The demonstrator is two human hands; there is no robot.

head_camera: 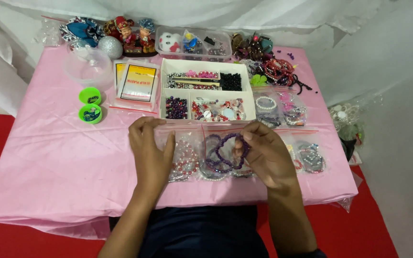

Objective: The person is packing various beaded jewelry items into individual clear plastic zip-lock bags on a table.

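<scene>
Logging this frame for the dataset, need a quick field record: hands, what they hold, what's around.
left hand: flat on a clear bag of pink and white beads
right hand: holds a purple bead bracelet by its fingers
surface: pink tablecloth
behind hands: white divided tray with sorted beads
left side: two green tubs
right side: more bagged bracelets

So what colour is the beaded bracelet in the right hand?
Purple; the beaded bracelet in the right hand shows in the head view.
</scene>
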